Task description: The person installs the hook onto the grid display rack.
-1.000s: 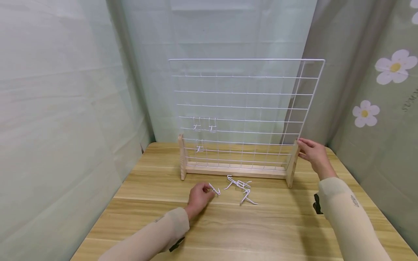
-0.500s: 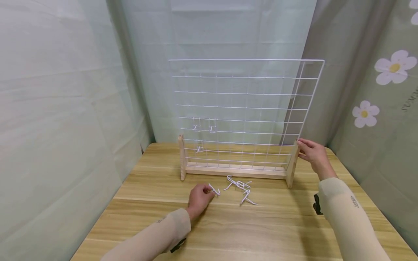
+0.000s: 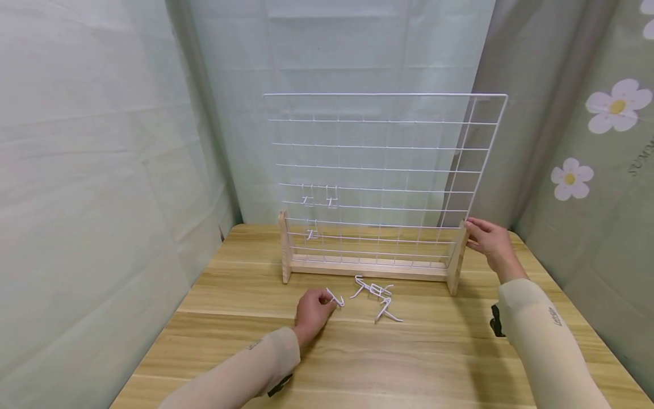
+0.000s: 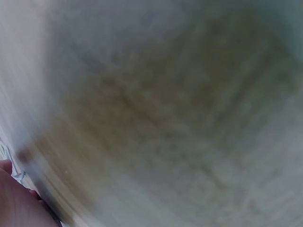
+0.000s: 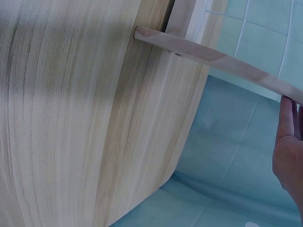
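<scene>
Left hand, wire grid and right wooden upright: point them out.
Left hand (image 3: 312, 312), head view: back of the hand.
Wire grid (image 3: 384, 168), head view: a horizontal wire mid-panel.
Right wooden upright (image 3: 458, 259), head view: its front edge.

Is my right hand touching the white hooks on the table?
No, the right hand is up against the wooden side post, away from the table surface.

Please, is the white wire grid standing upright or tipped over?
Upright: the white wire grid rises from its wooden stand on the table.
</scene>
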`<action>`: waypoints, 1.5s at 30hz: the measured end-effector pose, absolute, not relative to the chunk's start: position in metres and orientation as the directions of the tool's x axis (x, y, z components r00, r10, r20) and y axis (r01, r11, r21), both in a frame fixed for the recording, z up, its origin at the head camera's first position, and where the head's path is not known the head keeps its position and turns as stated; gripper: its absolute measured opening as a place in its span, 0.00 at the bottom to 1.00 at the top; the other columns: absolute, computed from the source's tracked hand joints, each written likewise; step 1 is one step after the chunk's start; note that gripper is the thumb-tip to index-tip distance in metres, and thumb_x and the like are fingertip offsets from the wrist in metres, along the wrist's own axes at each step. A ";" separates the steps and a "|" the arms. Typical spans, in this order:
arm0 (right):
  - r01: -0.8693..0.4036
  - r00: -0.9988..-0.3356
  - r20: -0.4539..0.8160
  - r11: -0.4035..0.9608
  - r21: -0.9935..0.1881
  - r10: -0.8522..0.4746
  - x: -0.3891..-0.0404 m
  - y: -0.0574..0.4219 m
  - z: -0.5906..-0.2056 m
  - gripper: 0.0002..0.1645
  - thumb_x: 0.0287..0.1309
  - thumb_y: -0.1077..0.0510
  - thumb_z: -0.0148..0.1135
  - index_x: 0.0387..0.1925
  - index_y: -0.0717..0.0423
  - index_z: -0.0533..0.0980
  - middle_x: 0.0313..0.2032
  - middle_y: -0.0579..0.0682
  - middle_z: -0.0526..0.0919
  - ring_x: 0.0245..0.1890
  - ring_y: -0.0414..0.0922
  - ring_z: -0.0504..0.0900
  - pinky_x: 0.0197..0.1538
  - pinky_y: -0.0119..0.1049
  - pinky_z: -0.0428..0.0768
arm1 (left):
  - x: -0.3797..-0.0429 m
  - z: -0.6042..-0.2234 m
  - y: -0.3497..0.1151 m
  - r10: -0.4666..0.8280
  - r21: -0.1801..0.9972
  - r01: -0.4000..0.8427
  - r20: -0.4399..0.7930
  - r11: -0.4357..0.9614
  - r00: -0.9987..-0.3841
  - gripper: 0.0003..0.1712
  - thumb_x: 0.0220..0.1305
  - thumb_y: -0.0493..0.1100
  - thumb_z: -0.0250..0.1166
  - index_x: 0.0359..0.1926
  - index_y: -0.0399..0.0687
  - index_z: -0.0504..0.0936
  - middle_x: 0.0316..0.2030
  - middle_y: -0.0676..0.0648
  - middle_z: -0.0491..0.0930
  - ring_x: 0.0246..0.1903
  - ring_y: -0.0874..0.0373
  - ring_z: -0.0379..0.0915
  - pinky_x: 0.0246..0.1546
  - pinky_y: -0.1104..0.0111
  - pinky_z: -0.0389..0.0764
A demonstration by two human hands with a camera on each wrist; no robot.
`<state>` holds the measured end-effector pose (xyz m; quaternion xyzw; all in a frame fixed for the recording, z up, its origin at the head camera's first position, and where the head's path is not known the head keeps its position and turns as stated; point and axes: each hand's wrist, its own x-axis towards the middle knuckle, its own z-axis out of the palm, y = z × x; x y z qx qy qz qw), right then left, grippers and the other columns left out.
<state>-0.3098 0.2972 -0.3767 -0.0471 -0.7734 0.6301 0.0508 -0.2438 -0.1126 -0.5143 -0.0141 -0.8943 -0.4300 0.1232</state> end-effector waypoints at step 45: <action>0.016 -0.989 0.011 0.182 -0.983 0.149 -0.308 0.297 -0.378 0.38 0.72 0.43 0.51 0.72 0.64 0.61 0.69 0.67 0.63 0.59 0.48 0.72 0.59 0.42 0.71 | -0.252 -0.509 -0.111 -0.169 0.797 0.115 0.263 0.593 -0.950 0.03 0.59 0.39 0.69 0.29 0.45 0.86 0.24 0.54 0.78 0.26 0.61 0.71 0.31 0.66 0.74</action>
